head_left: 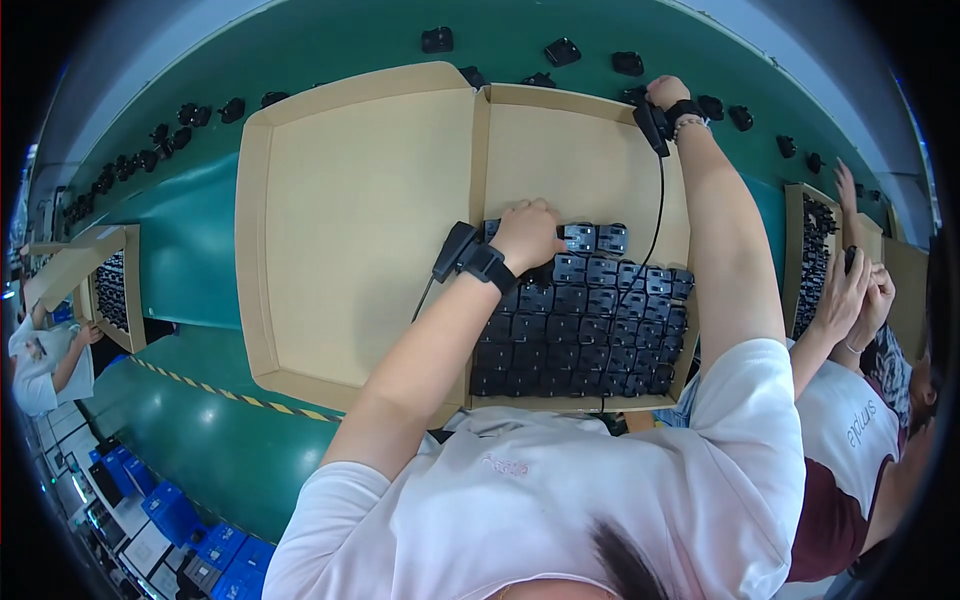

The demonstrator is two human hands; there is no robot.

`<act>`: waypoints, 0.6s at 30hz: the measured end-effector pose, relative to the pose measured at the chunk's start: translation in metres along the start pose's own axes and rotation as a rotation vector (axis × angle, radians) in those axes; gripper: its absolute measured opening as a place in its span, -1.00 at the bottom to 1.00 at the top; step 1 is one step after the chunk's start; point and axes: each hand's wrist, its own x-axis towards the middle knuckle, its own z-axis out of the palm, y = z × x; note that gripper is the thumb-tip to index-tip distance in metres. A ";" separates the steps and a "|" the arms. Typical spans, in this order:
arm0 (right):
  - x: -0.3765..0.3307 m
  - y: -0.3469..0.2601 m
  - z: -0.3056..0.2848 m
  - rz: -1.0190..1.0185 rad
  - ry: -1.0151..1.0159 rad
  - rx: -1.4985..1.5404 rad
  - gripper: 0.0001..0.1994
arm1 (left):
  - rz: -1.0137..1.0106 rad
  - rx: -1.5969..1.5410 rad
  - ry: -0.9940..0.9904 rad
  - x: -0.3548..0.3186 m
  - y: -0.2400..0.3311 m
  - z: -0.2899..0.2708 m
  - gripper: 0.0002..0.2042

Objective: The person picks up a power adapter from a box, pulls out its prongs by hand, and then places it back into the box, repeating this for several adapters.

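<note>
My left hand [528, 236] is bent over the upper row of black plastic parts [560, 327] packed in a cardboard box [590, 140]. Its fingers curl down onto a part in that row, their tips mostly hidden. Beyond the far right edge of the box, my right hand [668, 92] reaches to the green surface with its fingers closed. A dark thing shows beside those fingers, but the hand and wrist device hide what they hold. Black devices with cables are strapped to both my wrists. The parts are small and blocky, with shiny tops on the upper rows.
The box's open lid [365, 230] lies to the left. Loose black parts [563, 51] are scattered along the green work surface [350, 45]. At right, a co-worker's hands [850, 295] are beside another filled box [815, 255]; another person [55, 365] works at far left. Blue bins [175, 515] stand lower left.
</note>
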 end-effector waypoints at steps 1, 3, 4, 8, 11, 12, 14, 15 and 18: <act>0.003 -0.003 0.005 -0.044 0.023 -0.198 -0.79 | 0.004 0.021 -0.047 -0.003 -0.002 -0.003 -0.66; 0.001 0.004 0.007 -0.056 0.030 -0.166 -0.79 | 0.031 0.063 -0.145 -0.005 -0.004 -0.007 -0.70; -0.002 0.012 0.006 -0.064 0.046 -0.137 -0.79 | 0.039 0.064 -0.151 -0.002 -0.004 -0.007 -0.70; -0.066 -0.011 -0.015 -0.221 0.129 0.142 -0.76 | -0.080 -0.010 -0.171 -0.004 -0.010 -0.011 -0.70; -0.121 -0.007 -0.011 -0.425 0.182 -0.003 -0.66 | -0.097 -0.227 0.010 -0.008 -0.004 -0.021 -0.71; -0.123 -0.003 -0.012 -0.427 0.187 0.001 -0.66 | -0.098 -0.222 0.014 -0.009 -0.004 -0.019 -0.71; -0.122 0.004 -0.014 -0.446 0.129 0.018 -0.59 | -0.020 -0.376 0.309 -0.010 -0.013 -0.014 -0.69; -0.121 0.006 -0.013 -0.459 0.100 0.028 -0.55 | 0.022 -0.448 0.458 -0.013 -0.018 -0.011 -0.69; -0.128 0.008 0.003 -0.567 0.129 0.142 -0.53 | -0.177 -0.430 0.704 -0.017 -0.023 -0.013 -0.69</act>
